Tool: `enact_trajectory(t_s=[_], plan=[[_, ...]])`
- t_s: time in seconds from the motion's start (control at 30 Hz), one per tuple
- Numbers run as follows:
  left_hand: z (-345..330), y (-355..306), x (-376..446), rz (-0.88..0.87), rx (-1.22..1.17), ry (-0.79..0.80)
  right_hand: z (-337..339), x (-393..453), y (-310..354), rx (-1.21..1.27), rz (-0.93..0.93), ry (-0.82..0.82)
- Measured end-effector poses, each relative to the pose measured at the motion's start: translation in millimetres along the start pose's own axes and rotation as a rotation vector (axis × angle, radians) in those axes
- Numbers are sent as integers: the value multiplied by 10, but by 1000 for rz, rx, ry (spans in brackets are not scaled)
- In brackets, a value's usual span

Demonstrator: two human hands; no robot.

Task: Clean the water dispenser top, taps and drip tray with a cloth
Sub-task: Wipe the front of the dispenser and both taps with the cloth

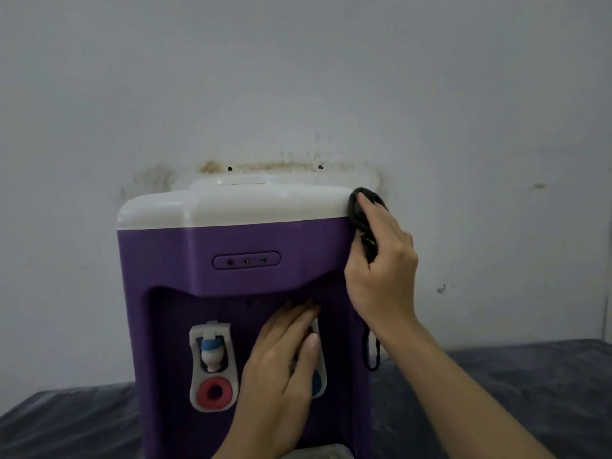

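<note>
A purple water dispenser with a white top stands in front of me. My right hand presses a dark cloth against the dispenser's upper right side edge, its fingers curled round the cloth. My left hand lies flat with straight fingers on the recessed front, covering the right tap. The left tap with a blue cap and red push ring is in full view. A pale bit of the drip tray shows at the bottom edge.
The dispenser stands on a dark grey surface, close to a stained white wall. A dark loop of cord hangs down beside the dispenser's right side.
</note>
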State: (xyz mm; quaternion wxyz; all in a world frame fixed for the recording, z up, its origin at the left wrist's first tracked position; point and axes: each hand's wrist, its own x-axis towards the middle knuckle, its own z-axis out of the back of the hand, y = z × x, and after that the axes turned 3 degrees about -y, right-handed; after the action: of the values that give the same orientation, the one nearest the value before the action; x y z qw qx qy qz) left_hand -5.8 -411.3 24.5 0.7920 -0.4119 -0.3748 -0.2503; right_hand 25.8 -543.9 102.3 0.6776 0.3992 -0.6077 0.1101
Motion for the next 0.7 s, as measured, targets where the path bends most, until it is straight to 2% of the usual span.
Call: enact_trajectory(t_s=[0.1, 0.2, 0.3, 0.37, 0.47, 0.6, 0.7], plan=[[7, -15, -24, 2, -22, -1, 94, 21, 52, -25, -42, -64], [3, -21, -17, 0, -30, 0, 138, 229, 299, -21, 115, -86], [4, -21, -10, 6, -19, 0, 93, 471, 528, -54, 311, 195], [8, -11, -6, -1, -5, -1, 43, 605, 561, -150, 326, 369], [14, -1, -1, -29, 33, 12, -3, 760, 505, -159, 235, 401], [13, -5, -9, -39, 38, 20, -58, 823, 433, 4, 33, 314], [6, -26, -32, -33, 30, 10, -93, 766, 414, 80, -49, 247]])
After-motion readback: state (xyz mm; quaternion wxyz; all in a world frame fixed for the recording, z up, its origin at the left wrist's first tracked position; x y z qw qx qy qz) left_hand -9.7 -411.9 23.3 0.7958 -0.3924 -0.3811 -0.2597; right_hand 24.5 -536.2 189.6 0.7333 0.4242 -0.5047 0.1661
